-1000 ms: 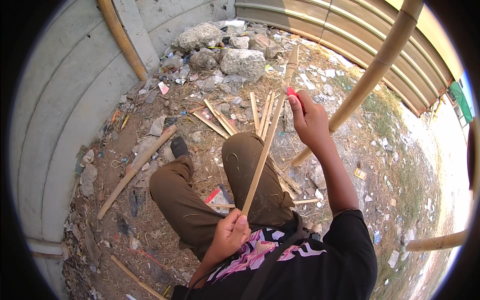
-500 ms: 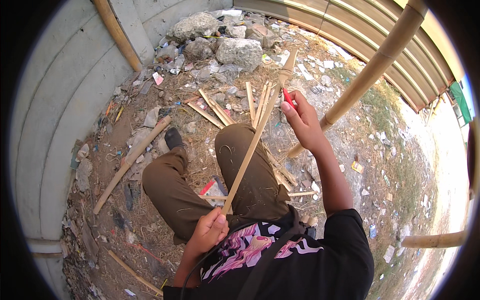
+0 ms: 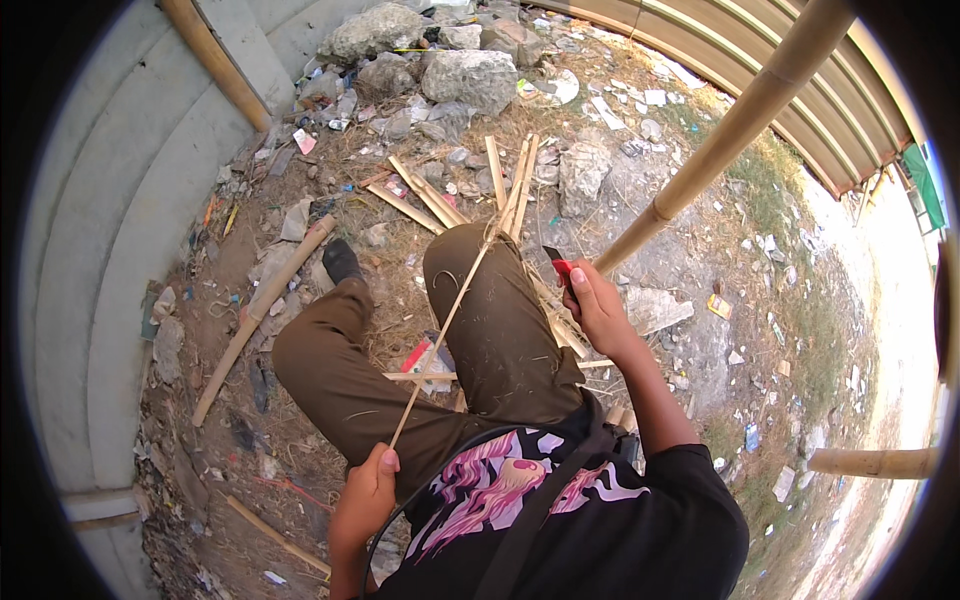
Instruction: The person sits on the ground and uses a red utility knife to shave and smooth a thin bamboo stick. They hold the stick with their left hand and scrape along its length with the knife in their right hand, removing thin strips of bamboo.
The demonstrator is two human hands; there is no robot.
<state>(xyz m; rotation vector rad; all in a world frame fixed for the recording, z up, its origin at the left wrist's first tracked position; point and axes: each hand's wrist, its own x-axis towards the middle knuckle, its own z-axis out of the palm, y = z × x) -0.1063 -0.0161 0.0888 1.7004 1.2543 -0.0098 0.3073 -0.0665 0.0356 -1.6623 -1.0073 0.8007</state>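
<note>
My left hand is closed round the near end of a long bamboo strip. The strip slants up and away across my right thigh, turned narrow edge up, and its far end reaches the knee. My right hand grips a red utility knife off to the right of the knee, its dark blade pointing up and left. Blade and strip are apart. Beyond the knee, several split bamboo strips lie fanned out on the ground.
A thick bamboo pole slants across the right side, and another pole end juts in lower right. At left, a bamboo length lies near the concrete wall. Rocks and litter cover the far ground.
The knife in my right hand has come away from the strip and down toward me. My left hand has shifted left and lower, and the strip has dropped and turned on its edge.
</note>
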